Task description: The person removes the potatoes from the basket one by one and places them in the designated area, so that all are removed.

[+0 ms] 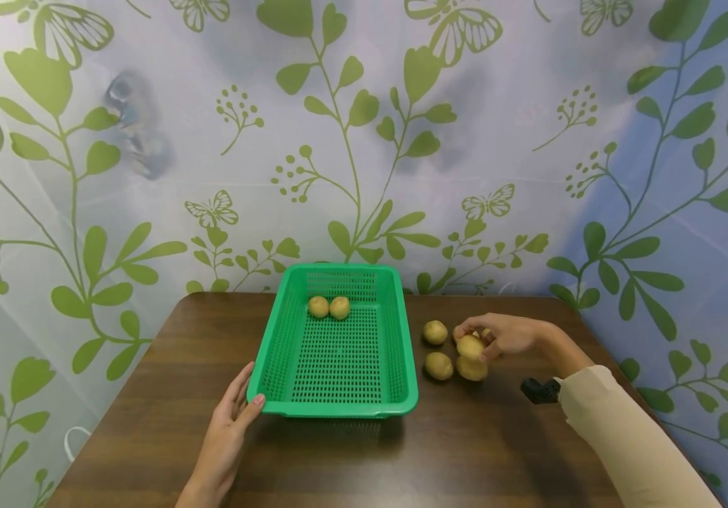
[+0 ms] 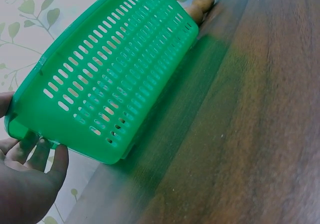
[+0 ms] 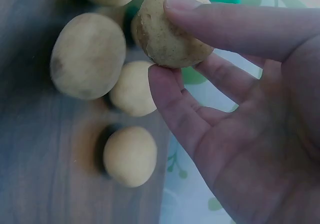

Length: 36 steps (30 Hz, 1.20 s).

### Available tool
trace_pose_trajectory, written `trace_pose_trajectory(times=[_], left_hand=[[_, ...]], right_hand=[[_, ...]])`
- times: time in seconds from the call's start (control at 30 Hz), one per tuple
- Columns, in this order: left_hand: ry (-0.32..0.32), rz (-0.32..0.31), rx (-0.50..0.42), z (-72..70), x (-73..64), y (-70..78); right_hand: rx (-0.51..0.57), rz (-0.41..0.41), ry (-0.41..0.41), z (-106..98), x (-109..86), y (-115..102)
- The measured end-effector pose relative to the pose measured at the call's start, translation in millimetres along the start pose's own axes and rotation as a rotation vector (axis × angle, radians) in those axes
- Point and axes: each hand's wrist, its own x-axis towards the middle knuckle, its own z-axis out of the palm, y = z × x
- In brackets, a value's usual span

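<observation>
My right hand (image 1: pixel 511 334) pinches a potato (image 1: pixel 470 346) between thumb and fingers, just above the other potatoes on the table. In the right wrist view, the thumb presses one side of that potato (image 3: pixel 172 31) and the fingertips the other. Loose potatoes lie under and beside the hand, among them one potato (image 1: pixel 435 332) at the back and another potato (image 1: pixel 439 365) nearer the basket. My left hand (image 1: pixel 223 430) grips the near left corner of a green perforated plastic basket (image 1: pixel 338 408). Two potatoes (image 1: pixel 329 307) sit together at the basket's far end.
The brown wooden table (image 1: pixel 173 395) carries the basket in its middle and the loose potatoes to the right. A patterned curtain (image 1: pixel 364 176) with green leaves and butterflies hangs behind and at the sides. A black device (image 1: pixel 538 391) is at the right wrist.
</observation>
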Motion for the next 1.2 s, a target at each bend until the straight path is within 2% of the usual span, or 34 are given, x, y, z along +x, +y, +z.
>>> trace_pose_trajectory(times=[0.17,0.27,0.43,0.5,0.77,0.93,1.03,1.2], left_hand=[[-0.008,0.011,0.000,0.8,-0.3,0.8],[-0.013,0.028,-0.005,1.1,-0.9,0.7],[-0.017,0.048,-0.018,1.6,-1.6,0.6],[-0.019,0.051,-0.023,1.7,-2.0,0.5],[-0.020,0.049,-0.033,1.5,-3.0,1.5],[-0.024,0.031,-0.031,1.4,-3.2,2.3],[-0.025,0.027,-0.031,1.4,-3.1,2.6],[-0.026,0.031,-0.037,1.8,-3.1,3.0]], right_hand=[[0.005,-0.012,0.035,3.8,-10.1,12.4],[0.050,-0.010,0.048,6.3,-16.0,18.4],[0.140,0.083,0.092,7.8,-26.4,28.9],[0.134,0.090,0.108,7.3,-29.8,34.9],[0.108,0.026,0.106,8.5,-38.7,57.7],[0.119,-0.005,0.119,13.5,-41.9,64.8],[0.088,-0.024,0.133,16.5,-42.7,68.5],[0.041,0.005,0.147,22.1,-42.8,75.9]])
